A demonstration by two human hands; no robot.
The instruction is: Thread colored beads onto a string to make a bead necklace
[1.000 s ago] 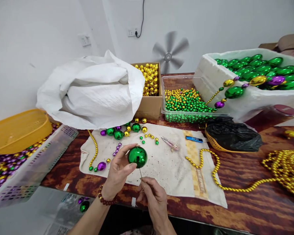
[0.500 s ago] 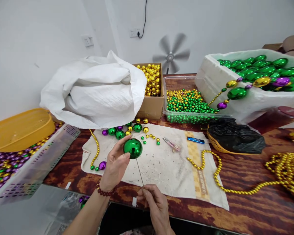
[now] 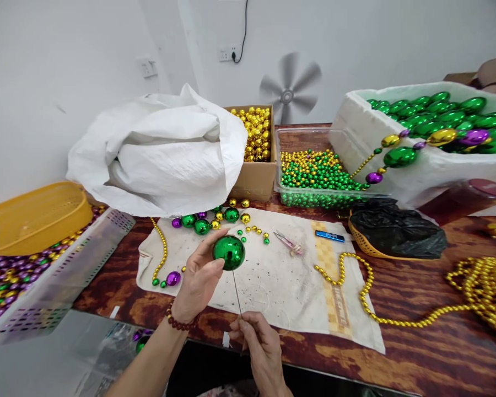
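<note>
My left hand (image 3: 201, 278) holds a large shiny green ball (image 3: 230, 253) between thumb and fingers above the cloth. Below it, my right hand (image 3: 259, 342) pinches a thin needle (image 3: 237, 292), whose upper end meets the underside of the ball. Whether the tip is inside the ball cannot be made out. Behind my left hand, green, gold and purple beads (image 3: 201, 226) lie along the back of the white cloth (image 3: 273, 286). A string of small gold beads (image 3: 164, 242) runs down the cloth's left side, with a purple bead (image 3: 173, 278) near its end.
Pink-handled snips (image 3: 288, 242) and a blue item (image 3: 329, 236) lie on the cloth. A gold bead chain (image 3: 372, 309) curves right to a pile. Behind stand a cardboard box (image 3: 254, 182), a clear tub (image 3: 279, 182) and a foam box (image 3: 347, 127). A bead-filled basket (image 3: 66, 275) is at left.
My left hand and the green ball have moved slightly to the right. The needle now stands a little more upright, and my right hand has shifted slightly left.
</note>
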